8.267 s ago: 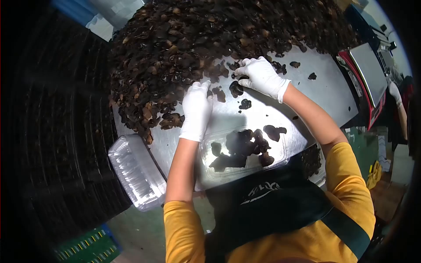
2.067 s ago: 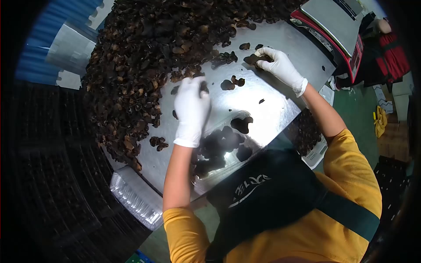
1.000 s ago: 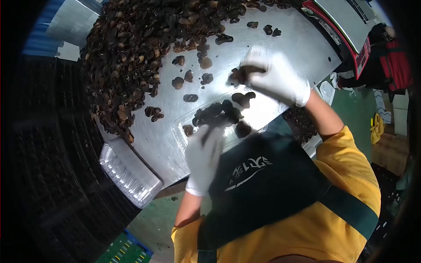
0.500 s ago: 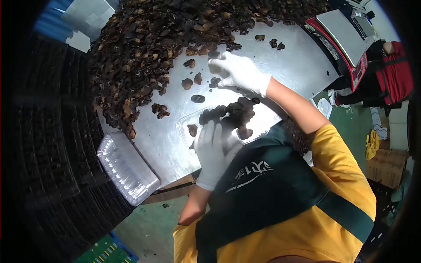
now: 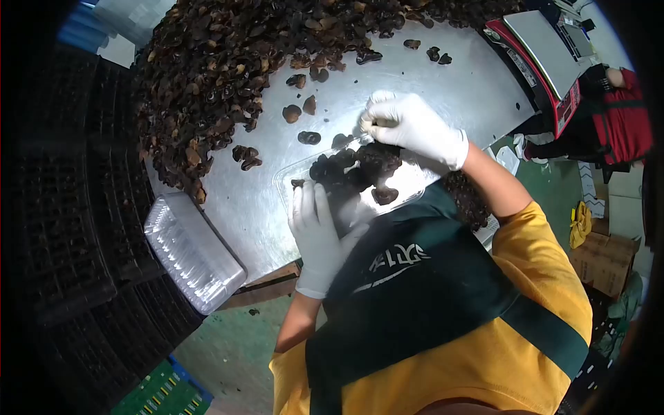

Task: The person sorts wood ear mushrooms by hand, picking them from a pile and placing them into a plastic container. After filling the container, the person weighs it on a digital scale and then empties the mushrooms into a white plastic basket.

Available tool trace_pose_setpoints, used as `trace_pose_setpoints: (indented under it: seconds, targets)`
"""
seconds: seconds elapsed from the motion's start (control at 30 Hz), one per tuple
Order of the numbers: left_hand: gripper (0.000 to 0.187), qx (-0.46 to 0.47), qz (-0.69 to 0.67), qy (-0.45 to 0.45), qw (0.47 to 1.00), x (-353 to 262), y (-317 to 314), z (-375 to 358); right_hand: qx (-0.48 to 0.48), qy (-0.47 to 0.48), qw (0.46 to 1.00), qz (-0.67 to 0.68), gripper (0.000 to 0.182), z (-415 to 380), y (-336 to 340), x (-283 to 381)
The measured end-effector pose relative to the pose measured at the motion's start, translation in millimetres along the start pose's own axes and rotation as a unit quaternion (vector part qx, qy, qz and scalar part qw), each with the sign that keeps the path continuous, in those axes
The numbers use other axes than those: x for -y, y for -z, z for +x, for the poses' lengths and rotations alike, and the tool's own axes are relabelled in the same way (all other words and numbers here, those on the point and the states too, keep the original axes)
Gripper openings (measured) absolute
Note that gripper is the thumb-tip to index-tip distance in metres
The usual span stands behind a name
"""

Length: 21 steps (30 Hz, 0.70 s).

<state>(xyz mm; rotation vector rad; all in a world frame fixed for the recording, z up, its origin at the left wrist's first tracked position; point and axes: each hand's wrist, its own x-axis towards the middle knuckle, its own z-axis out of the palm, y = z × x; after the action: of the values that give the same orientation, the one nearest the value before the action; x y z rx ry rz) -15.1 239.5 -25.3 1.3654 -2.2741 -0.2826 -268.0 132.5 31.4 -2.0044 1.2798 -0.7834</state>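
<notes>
Dark wood ear mushrooms lie heaped in a shallow clear plastic tray in front of me on the metal table. My left hand, in a white glove, rests at the tray's near left side, its fingers stretched out with the tips beside a small mushroom piece. Over the tray's far right edge, my right hand, also gloved, is closed with fingers curled and thumb pressed in. Whatever it may hold is hidden. Several loose mushrooms are scattered beyond the tray.
A large mushroom pile covers the table's far left. Nested clear trays lean at the left corner, beside stacked black crates. A red scale stands at the right edge. Another person in red is beyond it.
My right hand has drawn back from the loose mushrooms to the tray's far edge, its fingers curling in. My left hand has shifted slightly left along the tray.
</notes>
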Motion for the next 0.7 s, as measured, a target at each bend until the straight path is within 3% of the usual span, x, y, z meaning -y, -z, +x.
trace_pose_setpoints:
  seconds: [0.07, 0.17, 0.23, 0.27, 0.3, 0.37, 0.4, 0.5, 0.57, 0.6, 0.63, 0.67, 0.7]
  targets:
    - [0.105, -0.019, 0.041, 0.007, 0.999, 3.5, -0.8, 0.5, -0.05, 0.01, 0.999, -0.013, 0.011, -2.8, -2.8, -10.2]
    - [0.105, -0.037, 0.062, 0.044, 0.996, 5.7, 1.5, 2.8, -0.065, -0.077, 0.994, 0.041, 0.015, 2.9, 8.0, -3.8]
    - [0.097, -0.042, 0.016, 0.047, 0.998, 0.8, 10.5, 7.4, -0.019, -0.042, 0.995, 0.092, 0.016, -0.4, 6.6, 16.5]
    - [0.09, -0.047, -0.032, 0.044, 0.997, -1.1, 16.7, 12.7, 0.051, 0.031, 0.997, -0.04, 0.02, 1.3, 1.5, 10.1]
    - [0.09, -0.049, -0.03, 0.043, 0.997, 0.4, 23.5, 21.0, 0.035, 0.141, 0.984, -0.099, 0.021, -7.9, -7.0, 1.8]
    - [0.069, -0.077, -0.054, 0.046, 0.994, 10.7, 37.2, 41.9, 0.17, 0.087, 0.975, -0.113, 0.032, -4.2, -4.6, 22.1]
    - [0.054, -0.087, -0.096, 0.061, 0.99, 19.0, 39.5, 57.5, 0.169, 0.05, 0.98, -0.091, 0.039, -1.8, -1.4, 25.0]
    - [0.055, -0.066, -0.074, 0.035, 0.994, 61.8, 21.7, 108.1, 0.062, -0.011, 0.994, -0.085, 0.041, 26.6, -2.1, 10.8]
    - [0.055, 0.019, -0.068, 0.069, 0.995, 75.0, 10.7, 140.2, 0.059, -0.047, 0.996, -0.056, 0.043, 46.7, -4.6, 3.4]
    - [0.055, 0.016, -0.065, 0.064, 0.996, 82.3, 4.5, 151.8, 0.042, 0.009, 0.992, -0.117, 0.042, 56.9, -16.3, -13.1]
    - [0.05, 0.077, -0.031, 0.069, 0.994, 89.1, -2.1, 161.6, 0.025, 0.064, 0.982, -0.176, 0.041, 67.1, -25.5, -26.2]
    - [0.047, 0.14, 0.004, 0.073, 0.987, 92.1, -4.7, 168.6, 0.019, 0.063, 0.982, -0.176, 0.041, 76.7, -31.8, -33.3]
    - [0.047, 0.145, 0.007, 0.068, 0.987, 91.2, -4.4, 172.2, 0.02, 0.098, 0.975, -0.196, 0.041, 84.4, -39.4, -38.7]
